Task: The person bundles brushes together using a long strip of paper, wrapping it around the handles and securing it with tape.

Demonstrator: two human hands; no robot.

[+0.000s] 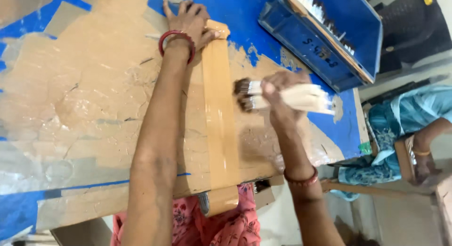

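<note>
Paintbrushes, pale-handled and dark-bristled, sit gripped in the right hand; left hand fingers press brown tape.

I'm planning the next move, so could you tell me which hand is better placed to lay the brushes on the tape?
Likely the right hand: it already holds the brushes beside the tape strip, while the left hand presses the strip's far end.

Just one view here, head-mounted, looking steeply down and forward over both forearms at the blue table. Pretty close in: left hand near the top edge, right hand mid-frame. Beyond the right hand, a seated co-worker.
</note>
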